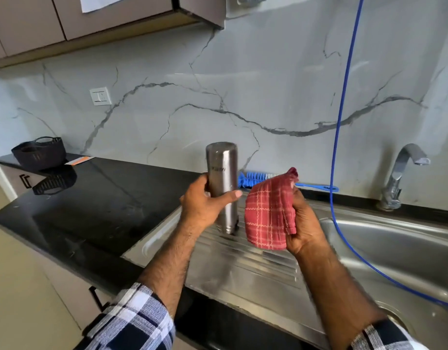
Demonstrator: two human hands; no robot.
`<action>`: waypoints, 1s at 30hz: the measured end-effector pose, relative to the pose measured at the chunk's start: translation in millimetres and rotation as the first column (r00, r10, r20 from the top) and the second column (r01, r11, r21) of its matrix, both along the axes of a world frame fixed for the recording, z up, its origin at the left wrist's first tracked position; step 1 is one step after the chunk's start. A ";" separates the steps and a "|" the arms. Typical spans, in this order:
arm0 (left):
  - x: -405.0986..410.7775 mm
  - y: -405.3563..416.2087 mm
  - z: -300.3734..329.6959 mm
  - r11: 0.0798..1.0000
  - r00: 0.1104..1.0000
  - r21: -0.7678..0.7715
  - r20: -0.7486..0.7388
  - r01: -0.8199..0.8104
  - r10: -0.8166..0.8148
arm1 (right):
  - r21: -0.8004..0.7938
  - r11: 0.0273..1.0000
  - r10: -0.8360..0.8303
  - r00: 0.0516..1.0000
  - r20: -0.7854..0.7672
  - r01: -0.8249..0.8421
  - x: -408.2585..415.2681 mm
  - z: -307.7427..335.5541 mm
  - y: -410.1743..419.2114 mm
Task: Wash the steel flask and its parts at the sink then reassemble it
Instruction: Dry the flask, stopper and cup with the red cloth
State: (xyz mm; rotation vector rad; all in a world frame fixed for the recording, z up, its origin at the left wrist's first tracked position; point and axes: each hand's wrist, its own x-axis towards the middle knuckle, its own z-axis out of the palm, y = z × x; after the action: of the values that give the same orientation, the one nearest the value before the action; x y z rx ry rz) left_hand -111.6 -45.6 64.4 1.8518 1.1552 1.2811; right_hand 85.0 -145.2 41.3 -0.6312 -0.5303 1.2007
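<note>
The steel flask [223, 170] is held upside down over the ribbed drainboard [248, 269], its mouth end lowest, just above the steel. My left hand [204, 205] grips its middle, thumb across the front. My right hand [303, 223] holds a bunched red checked cloth [268, 213] just right of the flask, a small gap between them. Behind both, a blue bottle brush [253, 179] lies along the back of the counter. No cap or lid shows.
The sink basin [394, 248] opens at the right under a steel tap [404, 170]. A blue hose [341, 117] hangs from above into the basin. Black counter [79, 210] spreads left, with a dark basket [40, 152] at its far corner.
</note>
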 end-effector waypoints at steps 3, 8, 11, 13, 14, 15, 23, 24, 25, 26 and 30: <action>35.3 -25.9 22.0 0.974 0.971 -0.023 0.091 0.225 -0.222 | 0.113 0.985 -0.142 0.983 0.115 0.129 2.8 27.5 -12.4; 89.4 -57.8 30.0 0.937 0.935 -0.055 -0.073 0.344 -0.347 | 0.157 0.960 -0.236 0.972 0.004 0.233 40.2 51.8 -37.5; 113.7 -73.7 24.9 0.918 0.914 -0.090 -0.096 0.386 -0.394 | 0.110 0.949 -0.282 0.952 -0.116 0.295 74.5 52.4 -60.5; 126.4 -82.3 22.3 0.908 0.905 -0.110 -0.099 0.403 -0.414 | 0.119 0.946 -0.299 0.953 -0.040 0.302 92.3 49.6 -78.1; 131.1 -85.7 21.4 0.904 0.902 -0.123 -0.097 0.409 -0.422 | 0.137 0.944 -0.308 0.950 0.042 0.300 99.5 46.5 -85.1; 135.6 -89.5 21.3 0.895 0.894 -0.136 -0.093 0.425 -0.438 | 0.151 0.937 -0.333 0.935 0.120 0.315 105.9 42.7 -90.4; 184.1 -121.6 21.9 0.750 0.750 -0.237 -0.108 0.618 -0.652 | 0.303 0.841 -0.519 0.825 0.221 0.448 133.0 21.2 -108.1; 188.1 -123.1 22.8 0.736 0.727 -0.247 -0.143 0.630 -0.671 | 0.293 0.844 -0.518 0.825 0.228 0.449 134.6 19.1 -109.7; 191.6 -123.6 23.9 0.723 0.701 -0.260 -0.186 0.640 -0.688 | 0.275 0.842 -0.528 0.816 0.236 0.465 136.7 17.2 -110.6; 195.2 -123.2 24.9 0.709 0.673 -0.274 -0.227 0.649 -0.704 | 0.256 0.835 -0.543 0.803 0.246 0.486 139.8 14.9 -112.0; 205.2 -120.1 27.9 0.706 0.596 -0.324 -0.381 0.630 -0.707 | 0.133 0.823 -0.568 0.804 0.175 0.553 154.9 6.1 -116.8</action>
State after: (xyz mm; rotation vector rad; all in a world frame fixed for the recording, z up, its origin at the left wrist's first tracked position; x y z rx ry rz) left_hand 93.6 -165.7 92.3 2.2315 0.6013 0.2799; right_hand 239.9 -262.0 47.3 -0.7867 -0.5113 0.5489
